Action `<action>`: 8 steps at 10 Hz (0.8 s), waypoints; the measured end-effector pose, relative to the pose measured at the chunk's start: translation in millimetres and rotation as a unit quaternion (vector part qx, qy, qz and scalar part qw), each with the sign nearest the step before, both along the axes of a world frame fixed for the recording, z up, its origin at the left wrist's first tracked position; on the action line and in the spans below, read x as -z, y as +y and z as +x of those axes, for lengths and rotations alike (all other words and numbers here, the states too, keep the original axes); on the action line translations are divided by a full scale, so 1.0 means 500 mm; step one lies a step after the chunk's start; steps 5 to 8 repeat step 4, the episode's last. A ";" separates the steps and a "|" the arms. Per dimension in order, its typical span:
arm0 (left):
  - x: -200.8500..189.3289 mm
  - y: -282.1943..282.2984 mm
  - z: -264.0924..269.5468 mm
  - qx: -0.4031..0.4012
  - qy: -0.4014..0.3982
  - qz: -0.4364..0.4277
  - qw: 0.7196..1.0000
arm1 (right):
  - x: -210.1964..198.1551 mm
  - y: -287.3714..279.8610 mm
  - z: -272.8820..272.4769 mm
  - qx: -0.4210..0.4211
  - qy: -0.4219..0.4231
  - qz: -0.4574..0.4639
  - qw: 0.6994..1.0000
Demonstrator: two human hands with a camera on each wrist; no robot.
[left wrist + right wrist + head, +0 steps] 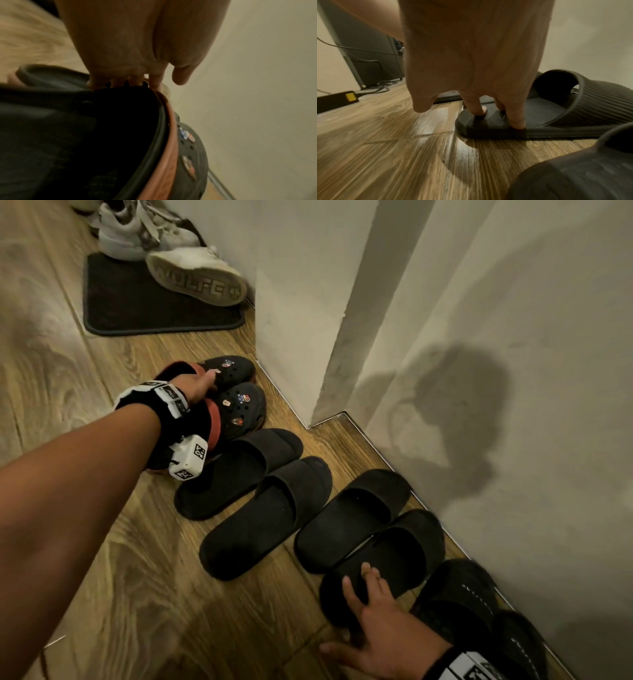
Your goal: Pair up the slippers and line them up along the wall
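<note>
While the slippers sit in a row by the wall, both hands are busy. The left hand reaches out to the far clog, its fingers lying flat and straight on top of it. The near clog sits just beside it. The right hand is spread open, with its fingertips pressing down on the heel of a ribbed slide.

If the left hand pushes too hard, the far clog could bump its partner and turn it crooked. If the right fingers slip on the slide, it could swing into the slide next to it and spoil that pair.

The clogs are round and bumpy, with holes, little colourful charms and a red-brown edge. The slides look soft and rubbery, with thin lines across the strap. The middle slides look plain and smooth. The wood floor is shiny, so shoes may slide easily.
</note>
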State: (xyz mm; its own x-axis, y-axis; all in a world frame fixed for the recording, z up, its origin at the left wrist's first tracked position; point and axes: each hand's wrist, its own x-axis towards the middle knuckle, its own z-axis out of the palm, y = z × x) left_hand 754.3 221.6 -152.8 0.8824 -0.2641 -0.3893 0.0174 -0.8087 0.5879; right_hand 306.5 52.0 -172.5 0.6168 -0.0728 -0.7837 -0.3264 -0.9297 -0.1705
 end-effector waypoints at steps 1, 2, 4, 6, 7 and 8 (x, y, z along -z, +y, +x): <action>-0.012 0.000 -0.025 0.016 -0.104 0.017 0.994 | -0.005 -0.003 -0.007 0.002 -0.019 -0.002 1.000; -0.042 -0.009 -0.079 0.013 -0.149 -0.054 0.987 | 0.001 0.006 -0.018 0.029 -0.035 -0.006 0.999; -0.098 -0.133 -0.245 0.111 -0.132 -0.106 0.979 | -0.058 -0.003 -0.036 0.086 -0.178 -0.020 0.980; -0.098 -0.133 -0.245 0.111 -0.132 -0.106 0.979 | -0.058 -0.003 -0.036 0.086 -0.178 -0.020 0.980; -0.098 -0.133 -0.245 0.111 -0.132 -0.106 0.979 | -0.058 -0.003 -0.036 0.086 -0.178 -0.020 0.980; -0.098 -0.133 -0.245 0.111 -0.132 -0.106 0.979 | -0.058 -0.003 -0.036 0.086 -0.178 -0.020 0.980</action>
